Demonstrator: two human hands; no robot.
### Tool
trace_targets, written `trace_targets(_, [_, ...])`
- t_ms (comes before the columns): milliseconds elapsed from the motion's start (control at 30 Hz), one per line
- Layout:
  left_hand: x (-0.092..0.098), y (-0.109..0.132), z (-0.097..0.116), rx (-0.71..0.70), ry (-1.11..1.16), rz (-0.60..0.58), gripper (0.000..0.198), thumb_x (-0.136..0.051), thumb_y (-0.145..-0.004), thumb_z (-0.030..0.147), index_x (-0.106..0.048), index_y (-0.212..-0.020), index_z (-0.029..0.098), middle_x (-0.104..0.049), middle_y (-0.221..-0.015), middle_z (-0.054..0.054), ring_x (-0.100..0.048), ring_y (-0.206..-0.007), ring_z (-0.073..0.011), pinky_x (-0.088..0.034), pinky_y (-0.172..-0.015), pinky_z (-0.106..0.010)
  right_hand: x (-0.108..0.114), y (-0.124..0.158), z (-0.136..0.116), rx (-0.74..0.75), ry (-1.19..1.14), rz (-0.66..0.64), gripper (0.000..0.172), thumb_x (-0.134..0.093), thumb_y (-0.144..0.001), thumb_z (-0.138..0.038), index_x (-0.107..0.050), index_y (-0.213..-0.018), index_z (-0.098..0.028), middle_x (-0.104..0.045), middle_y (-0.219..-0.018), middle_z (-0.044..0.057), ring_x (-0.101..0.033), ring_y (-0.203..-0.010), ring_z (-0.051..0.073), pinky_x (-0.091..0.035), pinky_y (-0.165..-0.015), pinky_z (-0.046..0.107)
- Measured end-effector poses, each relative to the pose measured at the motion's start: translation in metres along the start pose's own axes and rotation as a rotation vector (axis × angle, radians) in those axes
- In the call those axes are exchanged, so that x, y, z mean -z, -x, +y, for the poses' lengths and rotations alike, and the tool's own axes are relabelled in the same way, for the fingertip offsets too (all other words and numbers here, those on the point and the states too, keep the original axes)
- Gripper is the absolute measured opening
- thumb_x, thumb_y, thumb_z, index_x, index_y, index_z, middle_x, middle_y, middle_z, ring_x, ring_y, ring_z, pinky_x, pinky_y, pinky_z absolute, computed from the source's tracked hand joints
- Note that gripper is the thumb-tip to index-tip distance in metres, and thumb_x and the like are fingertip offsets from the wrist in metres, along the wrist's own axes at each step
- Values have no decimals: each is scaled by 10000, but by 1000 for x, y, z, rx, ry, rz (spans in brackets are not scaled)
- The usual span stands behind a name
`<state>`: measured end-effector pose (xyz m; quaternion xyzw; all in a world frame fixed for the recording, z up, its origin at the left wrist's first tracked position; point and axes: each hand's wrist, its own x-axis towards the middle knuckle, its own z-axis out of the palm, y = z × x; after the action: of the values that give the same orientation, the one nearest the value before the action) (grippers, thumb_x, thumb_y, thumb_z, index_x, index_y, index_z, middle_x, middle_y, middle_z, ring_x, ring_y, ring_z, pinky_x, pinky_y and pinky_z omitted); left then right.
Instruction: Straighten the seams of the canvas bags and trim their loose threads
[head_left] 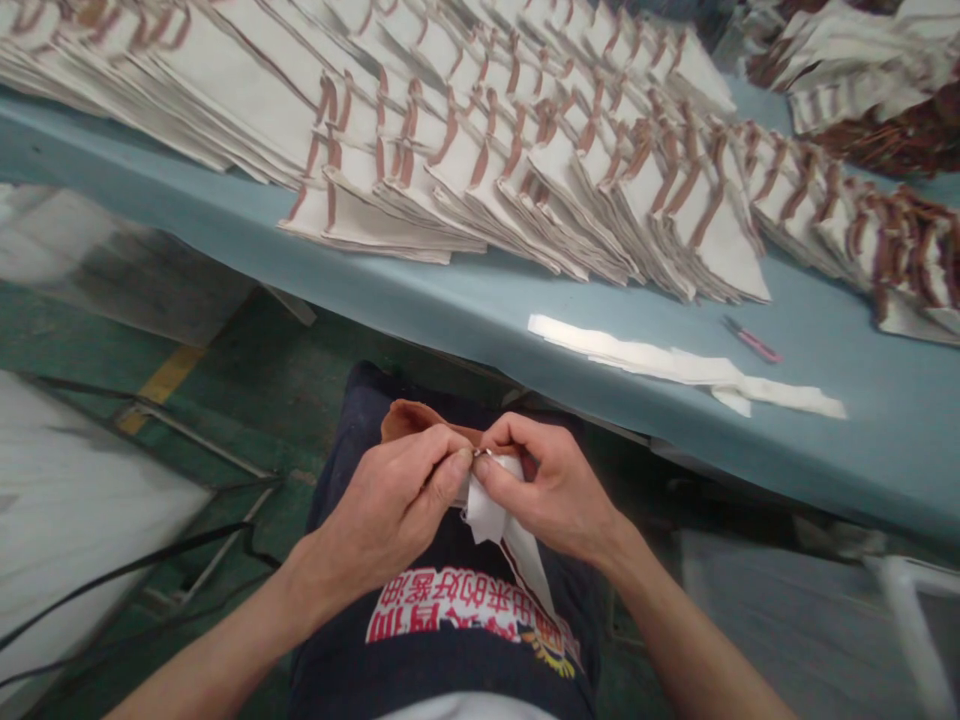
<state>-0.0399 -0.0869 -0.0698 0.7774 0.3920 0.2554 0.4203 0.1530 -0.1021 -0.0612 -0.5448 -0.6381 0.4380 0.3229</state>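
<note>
Over my lap, my left hand and my right hand meet fingertip to fingertip. Both pinch the same small piece: a white fabric strip that hangs down between them, joined to a brown leather-like tab showing above my left fingers. Something small and shiny sits right at the pinch, too small to name. On the blue table in front lie long overlapping rows of finished white fabric pieces with brown strips.
A few loose white strips and a pink-handled tool lie on the table near its front edge. More stacked pieces sit at the far right. Green floor, black cables and metal frame legs are at my left.
</note>
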Motion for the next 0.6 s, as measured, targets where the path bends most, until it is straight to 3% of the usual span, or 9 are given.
trace_targets(200, [-4, -2, -11, -69, -27, 77, 230, -443, -1050, 179, -610, -892, 180, -651, -761, 20, -598, -674, -119, -439, -654, -234, 15, -3, 0, 13, 9, -123, 30, -604, -821, -187, -605, -791, -188, -553, -691, -50, -450, -596, 99, -349, -559, 227])
trace_targets(300, [-1, -4, -11, -93, -22, 85, 213, -463, -1037, 178, -635, -910, 174, -691, -802, 3, -622, -711, -124, -458, -682, -231, 23, -4, 0, 20, 47, -156, 61, -581, -828, -160, -636, -821, -185, -598, -726, -35, -481, -619, 107, -348, -572, 235])
trace_targets(433, [5, -10, -7, 12, 122, -4, 340, -402, -1076, 253, -672, -890, 165, -657, -768, 9, -582, -674, -120, -441, -640, -226, 28, -3, -2, 61, 132, -145, 99, -567, -843, -129, -636, -798, -185, -618, -723, -33, -495, -614, 104, -349, -596, 242])
trace_targets(600, [16, -27, -1, 95, 295, -193, 420, -405, -1072, 337, -526, -701, 180, -401, -612, 56, -370, -547, -102, -320, -501, -229, 28, -2, -5, 155, 244, -134, 109, -570, -828, -101, -630, -803, -189, -619, -709, -34, -494, -602, 104, -345, -603, 243])
